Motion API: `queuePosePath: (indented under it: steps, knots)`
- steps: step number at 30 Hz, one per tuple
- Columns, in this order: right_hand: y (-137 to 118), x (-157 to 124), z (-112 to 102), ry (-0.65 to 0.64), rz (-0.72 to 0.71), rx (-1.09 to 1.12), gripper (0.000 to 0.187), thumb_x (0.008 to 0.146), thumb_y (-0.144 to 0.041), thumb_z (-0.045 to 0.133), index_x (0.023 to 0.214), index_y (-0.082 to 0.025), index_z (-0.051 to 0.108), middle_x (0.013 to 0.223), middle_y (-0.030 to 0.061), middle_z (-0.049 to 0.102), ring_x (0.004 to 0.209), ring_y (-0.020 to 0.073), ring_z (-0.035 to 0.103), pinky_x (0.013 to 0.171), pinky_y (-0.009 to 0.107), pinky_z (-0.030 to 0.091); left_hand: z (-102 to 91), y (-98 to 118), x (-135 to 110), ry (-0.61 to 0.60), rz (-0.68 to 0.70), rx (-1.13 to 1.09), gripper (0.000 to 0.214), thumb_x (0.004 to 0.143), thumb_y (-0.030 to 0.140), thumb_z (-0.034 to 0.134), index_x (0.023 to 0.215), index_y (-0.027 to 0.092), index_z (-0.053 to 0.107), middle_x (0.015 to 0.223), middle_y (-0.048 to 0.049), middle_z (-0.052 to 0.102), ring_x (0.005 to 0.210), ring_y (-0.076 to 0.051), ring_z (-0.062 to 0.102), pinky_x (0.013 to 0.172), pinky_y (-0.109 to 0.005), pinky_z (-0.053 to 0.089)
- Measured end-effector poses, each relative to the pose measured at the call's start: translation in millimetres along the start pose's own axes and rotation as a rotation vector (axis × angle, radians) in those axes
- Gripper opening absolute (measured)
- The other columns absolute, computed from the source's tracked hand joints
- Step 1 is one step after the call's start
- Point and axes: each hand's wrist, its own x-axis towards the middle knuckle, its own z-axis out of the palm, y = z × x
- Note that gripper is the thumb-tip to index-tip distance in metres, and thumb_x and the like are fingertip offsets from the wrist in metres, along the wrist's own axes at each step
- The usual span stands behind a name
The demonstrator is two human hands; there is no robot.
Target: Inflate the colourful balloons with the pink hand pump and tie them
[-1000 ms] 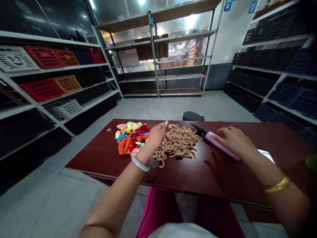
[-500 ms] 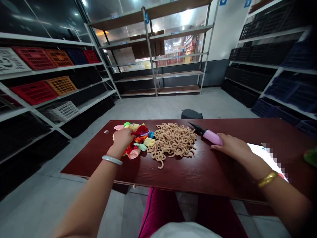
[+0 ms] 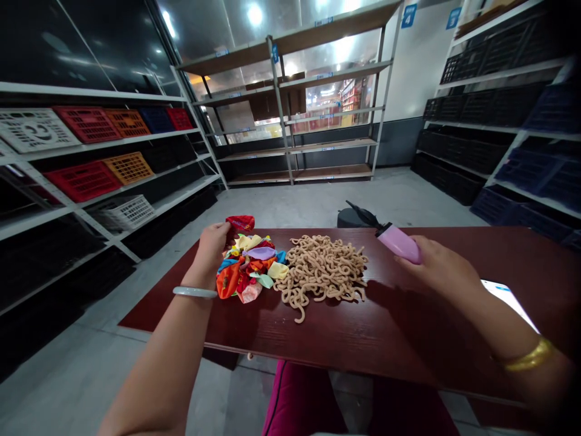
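My left hand [image 3: 212, 248] pinches a red patterned cloth-like piece [image 3: 240, 223] and holds it up at the far edge of a heap of soft coloured pieces [image 3: 254, 260]. Red, orange, yellow, blue, lilac and pale green show in this heap. Right beside it lies a tangled pile of tan cord-like curls [image 3: 324, 266]. My right hand [image 3: 429, 263] is wrapped round the lilac handle of a tool [image 3: 399, 243] with a black tapering end, raised above the table to the right of the tan pile. Its exact kind is unclear.
A dark red-brown wooden table [image 3: 354, 339] lies before me. A phone with a bright screen [image 3: 511, 303] is partly behind my right forearm. Beyond the table's far edge stands a round black object [image 3: 351, 218]. Shelves with plastic crates [image 3: 88, 124] line both sides.
My left hand has come up from the heap with the red piece. My right hand has lifted the lilac-handled tool slightly and moved it right. The camera view has tilted up a little.
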Motion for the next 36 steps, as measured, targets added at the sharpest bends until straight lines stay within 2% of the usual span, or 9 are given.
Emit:
queuePosePath:
  steps: [3,5,9,12,17,20,24,31,36]
  knots:
    - [-17.9,6.9,-10.0,0.075,-0.036,0.033,0.054,0.079,-0.051,0.050,0.123,-0.020,0.047,0.114,0.0153,0.062,0.092,0.0326,0.061,0.067,0.038,0.041,13.9,9.2,-0.2,-0.097,-0.270,-0.655,0.014,0.079,0.021,0.055,0.066,0.014,0.054,0.050,0.0012,0.049,0.037,-0.005,0.040,0.036,-0.016,0.031]
    - [-33.5,14.1,-12.6,0.105,-0.073,0.063,0.053,0.079,-0.052,0.050,0.121,-0.020,0.048,0.114,0.0151,0.062,0.091,0.0321,0.061,0.067,0.037,0.041,31.2,13.9,-1.0,-0.146,-0.396,-0.921,0.013,0.081,0.013,0.054,0.068,0.014,0.053,0.051,0.0008,0.051,0.038,-0.005,0.045,0.036,-0.014,0.036]
    - [-72.3,28.3,-8.5,0.114,-0.136,0.148,0.051,0.080,-0.057,0.047,0.117,-0.022,0.050,0.106,0.0110,0.065,0.086,0.0280,0.062,0.063,0.034,0.040,82.4,21.2,-4.3,-0.185,-0.439,-1.142,0.020,0.089,0.007,0.039,0.079,0.013,0.055,0.065,-0.0050,0.062,0.059,-0.011,0.064,0.055,-0.021,0.054]
    - [-97.4,33.4,1.9,0.107,-0.230,0.178,0.048,0.081,-0.056,0.047,0.114,-0.022,0.052,0.103,0.0093,0.066,0.086,0.0260,0.063,0.066,0.033,0.040,122.5,26.6,-8.6,-0.232,-0.440,-1.295,0.023,0.092,0.010,0.037,0.082,0.013,0.057,0.078,-0.0095,0.068,0.075,-0.016,0.069,0.066,-0.027,0.058]
    - [-105.0,31.7,23.8,0.042,-0.299,0.153,0.046,0.080,-0.057,0.049,0.112,-0.023,0.053,0.102,0.0085,0.066,0.089,0.0263,0.063,0.067,0.033,0.041,164.0,28.3,-15.3,-0.291,-0.412,-1.446,0.020,0.092,0.019,0.043,0.081,0.012,0.059,0.095,-0.0156,0.070,0.091,-0.024,0.069,0.077,-0.038,0.058]
    - [-94.6,30.2,33.8,0.028,-0.296,0.124,0.049,0.081,-0.060,0.046,0.115,-0.024,0.052,0.102,0.0086,0.066,0.089,0.0272,0.063,0.067,0.034,0.042,172.3,22.3,-16.7,-0.307,-0.355,-1.449,0.022,0.092,0.023,0.046,0.078,0.012,0.059,0.100,-0.0176,0.069,0.100,-0.027,0.066,0.084,-0.042,0.055]
    - [-84.0,30.8,42.1,0.006,-0.295,0.075,0.051,0.083,-0.062,0.043,0.115,-0.024,0.053,0.098,0.0094,0.066,0.088,0.0281,0.064,0.067,0.036,0.043,174.5,13.5,-16.9,-0.299,-0.310,-1.418,0.021,0.090,0.026,0.051,0.078,0.011,0.061,0.099,-0.0178,0.070,0.101,-0.028,0.065,0.088,-0.041,0.053]
    - [-83.5,31.0,44.1,-0.022,-0.300,0.028,0.051,0.083,-0.063,0.042,0.115,-0.025,0.053,0.097,0.0087,0.066,0.084,0.0279,0.064,0.063,0.035,0.043,177.5,5.8,-22.9,-0.312,-0.170,-1.337,0.019,0.086,0.030,0.059,0.082,0.012,0.062,0.098,-0.0170,0.070,0.101,-0.028,0.065,0.093,-0.045,0.049]
    - [-82.0,29.9,44.8,-0.022,-0.293,0.030,0.048,0.083,-0.060,0.045,0.115,-0.025,0.053,0.099,0.0083,0.066,0.085,0.0272,0.064,0.065,0.035,0.043,179.5,4.2,-28.7,-0.305,-0.170,-1.302,0.021,0.086,0.032,0.058,0.081,0.012,0.061,0.095,-0.0156,0.071,0.097,-0.026,0.067,0.095,-0.044,0.047]
